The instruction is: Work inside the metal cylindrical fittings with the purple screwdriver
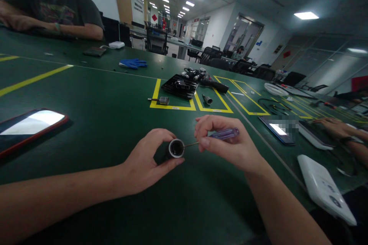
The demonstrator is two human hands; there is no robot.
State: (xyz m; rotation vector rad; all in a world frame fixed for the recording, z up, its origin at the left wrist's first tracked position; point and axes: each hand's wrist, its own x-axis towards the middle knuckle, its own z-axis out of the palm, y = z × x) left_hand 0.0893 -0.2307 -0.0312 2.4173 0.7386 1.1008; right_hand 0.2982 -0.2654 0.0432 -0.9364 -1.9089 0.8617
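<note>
Between thumb and fingers, my left hand (149,160) grips a short dark cylinder (169,154) whose round open end with a pale rim faces me. My right hand (230,143) is closed around a screwdriver (225,134) with a clear purple handle. Its thin shaft points left, and the tip meets the cylinder's rim on the right side; whether it goes inside I cannot tell. Beyond my hands, a metal cylinder with a thin rod (163,100) and a small cone-shaped metal part (207,100) lie at yellow-taped boxes on the green table (120,103).
A black tray (179,87) and a heap of dark parts (198,74) lie farther back. A blue glove (132,63) is at the far left. Phones lie left (31,126) and right (277,129), near a white device (326,187). Another person sits across; a co-worker's hand (330,127) is at right.
</note>
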